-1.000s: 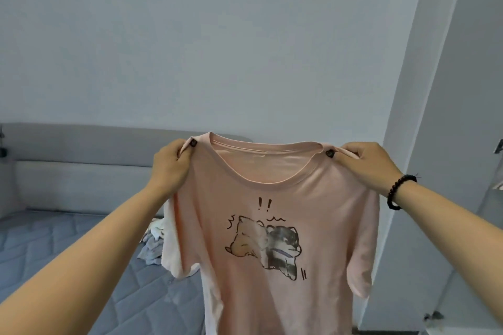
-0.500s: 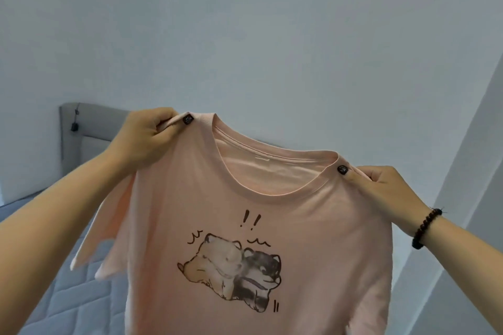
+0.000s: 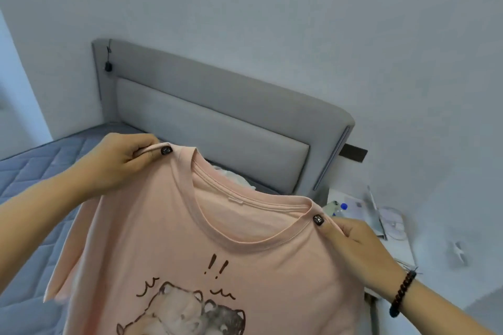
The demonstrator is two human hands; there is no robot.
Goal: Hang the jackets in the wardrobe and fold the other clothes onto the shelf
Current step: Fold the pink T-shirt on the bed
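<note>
Pink T-shirt [image 3: 168, 239] between left grip [image 3: 119, 163] and right grip [image 3: 353, 247]

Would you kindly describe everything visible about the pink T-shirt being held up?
The pink T-shirt looks like soft cotton, with a ribbed round collar and a cartoon print of two animals under exclamation marks. It hangs spread out, front toward the camera, tilted down to the right, above the bed. The left hand and right hand each pinch one shoulder; its lower part is out of frame.
</note>
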